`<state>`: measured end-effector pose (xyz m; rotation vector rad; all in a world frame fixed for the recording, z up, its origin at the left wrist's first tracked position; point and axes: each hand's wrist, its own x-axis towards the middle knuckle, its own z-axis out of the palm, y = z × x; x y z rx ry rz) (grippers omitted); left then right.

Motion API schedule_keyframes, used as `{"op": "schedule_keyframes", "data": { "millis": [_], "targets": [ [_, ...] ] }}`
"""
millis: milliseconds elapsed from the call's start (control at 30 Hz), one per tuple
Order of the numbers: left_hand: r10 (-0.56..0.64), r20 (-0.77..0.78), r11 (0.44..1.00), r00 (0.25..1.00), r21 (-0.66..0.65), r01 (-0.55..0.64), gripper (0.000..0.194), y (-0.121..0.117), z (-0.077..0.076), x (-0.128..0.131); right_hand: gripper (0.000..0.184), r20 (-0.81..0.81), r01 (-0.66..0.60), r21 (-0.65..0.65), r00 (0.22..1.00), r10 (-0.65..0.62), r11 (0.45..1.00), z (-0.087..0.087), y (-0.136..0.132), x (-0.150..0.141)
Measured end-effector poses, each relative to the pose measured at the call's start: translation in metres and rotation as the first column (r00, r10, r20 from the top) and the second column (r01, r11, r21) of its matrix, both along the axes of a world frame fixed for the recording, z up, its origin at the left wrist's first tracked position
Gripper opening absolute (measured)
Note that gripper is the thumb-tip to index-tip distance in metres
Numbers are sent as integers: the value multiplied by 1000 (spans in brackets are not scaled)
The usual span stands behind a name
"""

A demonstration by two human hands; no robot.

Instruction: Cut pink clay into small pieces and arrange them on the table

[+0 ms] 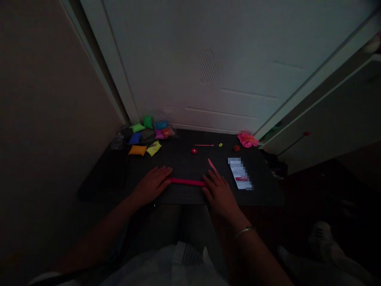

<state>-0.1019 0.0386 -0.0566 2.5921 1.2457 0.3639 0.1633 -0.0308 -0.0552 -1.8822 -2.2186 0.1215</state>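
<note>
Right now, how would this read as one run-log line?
left hand: at left end of pink roll | right hand: at its right end | phone: beyond right hand, on table

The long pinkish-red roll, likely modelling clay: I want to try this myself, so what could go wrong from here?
The long pinkish-red roll might thin unevenly or snap: the left hand and right hand rest at its ends, its middle uncovered. The flat, pale pink tool lies right by the right hand's fingers, so a sweep could knock it.

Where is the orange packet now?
Head view, left side of the table: the orange packet lies just left of the yellow packet, beyond the left hand.
</note>
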Motion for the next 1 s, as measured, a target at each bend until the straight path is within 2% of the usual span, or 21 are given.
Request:
{"op": "schedule_keyframes", "data": {
  "millis": [100,300,467,567,633,733,867,1000],
  "targets": [
    [-59,-41,998,997,-6,59,40,0,-2,5,33,27,-1,-14,1000,1,1000,-2,0,-1],
    [55,18,991,998,121,-57,35,12,-5,6,28,-87,19,45,996,-15,999,-1,24,-11],
    [71,-69,995,995,68,-67,40,10,-4,4,41,-54,16,10,998,-16,1000,-5,23,-22],
    [114,-95,983,989,152,-99,46,6,2,21,51,-41,9,62,999,-7,998,-2,21,-36],
    [64,-112,979,992,200,-41,47,2,4,37,53,-42,-26,83,999,29,996,-1,21,-48],
    [27,-149,977,988,213,5,47,-10,-2,51,50,-42,-35,72,998,38,997,-6,14,-61],
    [1,-165,972,986,232,38,52,-26,-17,48,49,-43,-65,75,997,69,995,-16,-3,-65],
    [44,-164,974,985,224,-6,51,-14,-17,50,50,-37,-33,67,999,35,997,-12,8,-63]
  ]
}}
